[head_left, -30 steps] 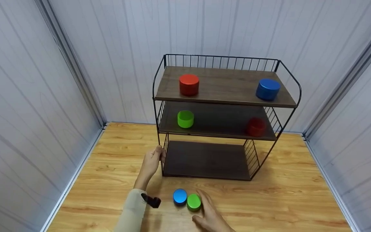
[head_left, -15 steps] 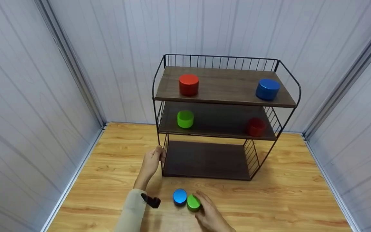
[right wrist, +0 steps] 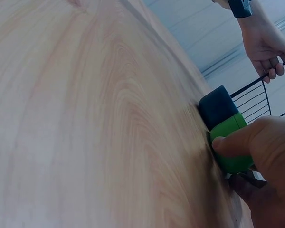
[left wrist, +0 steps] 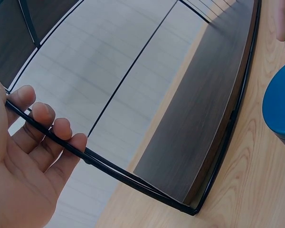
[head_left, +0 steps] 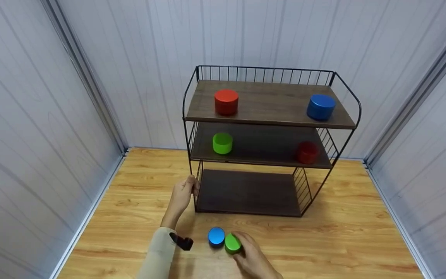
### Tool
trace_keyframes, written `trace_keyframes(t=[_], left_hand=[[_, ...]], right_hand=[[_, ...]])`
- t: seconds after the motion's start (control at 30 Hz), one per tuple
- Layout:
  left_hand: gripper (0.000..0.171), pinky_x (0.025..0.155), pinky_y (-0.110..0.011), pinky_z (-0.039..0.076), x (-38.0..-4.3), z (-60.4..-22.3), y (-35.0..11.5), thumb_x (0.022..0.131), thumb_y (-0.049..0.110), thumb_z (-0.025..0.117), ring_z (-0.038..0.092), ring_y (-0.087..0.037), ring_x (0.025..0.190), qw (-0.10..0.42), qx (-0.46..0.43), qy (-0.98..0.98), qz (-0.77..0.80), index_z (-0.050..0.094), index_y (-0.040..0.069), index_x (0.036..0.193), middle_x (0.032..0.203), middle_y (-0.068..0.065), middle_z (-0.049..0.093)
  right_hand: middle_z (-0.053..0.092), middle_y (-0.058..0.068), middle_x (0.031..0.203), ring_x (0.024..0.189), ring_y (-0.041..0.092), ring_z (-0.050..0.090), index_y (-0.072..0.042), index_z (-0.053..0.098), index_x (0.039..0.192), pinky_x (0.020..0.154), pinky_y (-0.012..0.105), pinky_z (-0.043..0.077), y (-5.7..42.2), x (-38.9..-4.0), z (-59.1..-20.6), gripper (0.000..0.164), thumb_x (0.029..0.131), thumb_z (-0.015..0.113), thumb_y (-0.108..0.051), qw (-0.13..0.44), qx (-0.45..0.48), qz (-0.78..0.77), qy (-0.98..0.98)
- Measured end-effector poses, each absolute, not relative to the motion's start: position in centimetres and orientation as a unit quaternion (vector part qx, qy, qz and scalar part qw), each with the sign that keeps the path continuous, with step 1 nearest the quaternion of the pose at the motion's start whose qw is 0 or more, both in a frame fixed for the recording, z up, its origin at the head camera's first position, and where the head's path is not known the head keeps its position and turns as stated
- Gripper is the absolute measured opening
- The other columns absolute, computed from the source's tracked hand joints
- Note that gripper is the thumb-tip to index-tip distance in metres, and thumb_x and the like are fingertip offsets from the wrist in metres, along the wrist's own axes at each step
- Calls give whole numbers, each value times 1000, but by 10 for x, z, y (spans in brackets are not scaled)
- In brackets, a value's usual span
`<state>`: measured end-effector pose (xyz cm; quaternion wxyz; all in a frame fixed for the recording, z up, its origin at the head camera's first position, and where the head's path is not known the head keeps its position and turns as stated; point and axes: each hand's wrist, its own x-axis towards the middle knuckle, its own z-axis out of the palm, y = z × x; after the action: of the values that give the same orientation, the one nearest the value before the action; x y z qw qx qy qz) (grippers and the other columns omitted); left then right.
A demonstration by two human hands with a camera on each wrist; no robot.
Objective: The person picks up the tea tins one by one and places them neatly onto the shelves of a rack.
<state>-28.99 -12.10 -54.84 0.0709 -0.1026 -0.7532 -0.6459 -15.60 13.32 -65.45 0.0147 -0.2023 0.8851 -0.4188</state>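
My left hand [head_left: 181, 192] grips the left front post of a three-tier black wire rack with dark wooden shelves [head_left: 250, 192]. In the left wrist view, the fingers of that left hand [left wrist: 35, 159] curl behind the thin black rod [left wrist: 109, 167]. Down on the wooden surface, my right hand [head_left: 253, 256] holds a small green round tin [head_left: 231, 243] by its right side, thumb and fingers about it. Directly left of the green tin stands a blue round tin [head_left: 216, 237]. The right wrist view shows the thumb pressed along the green tin [right wrist: 230, 161], its side close against the blue one.
On the top shelf stand a red tin [head_left: 226, 102] at left and a blue tin [head_left: 321, 107] at right. The middle shelf carries a green tin [head_left: 222, 143] and a dark red tin [head_left: 307, 152]. Pale panel walls [head_left: 246, 35] enclose the wooden surface [head_left: 130, 209].
My right hand has closed in from the right and its fingers have come around the green tin. The left hand keeps its hold on the rack post.
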Motion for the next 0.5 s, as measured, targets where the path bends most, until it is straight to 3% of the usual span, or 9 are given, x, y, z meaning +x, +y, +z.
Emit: trace_keyframes(t=[0.23, 0.5], left_hand=[[56, 61, -24, 42, -298, -560, -127, 115, 23, 33, 54, -38, 65, 57, -118, -754, -643, 60, -11, 79, 73, -32, 56], [57, 59, -23, 42, -300, -560, -127, 115, 22, 33, 52, -40, 64, 65, -124, -750, -646, 59, -8, 75, 71, -30, 55]], right_hand=[[59, 18, 137, 126, 40, 59, 2, 50, 145, 103, 54, 51, 134, -155, -656, 62, 89, 78, -1, -9, -203, -421, 884], [58, 18, 137, 126, 40, 59, 2, 50, 145, 102, 52, 52, 134, -158, -656, 61, 90, 77, -2, 8, -189, -434, 881]])
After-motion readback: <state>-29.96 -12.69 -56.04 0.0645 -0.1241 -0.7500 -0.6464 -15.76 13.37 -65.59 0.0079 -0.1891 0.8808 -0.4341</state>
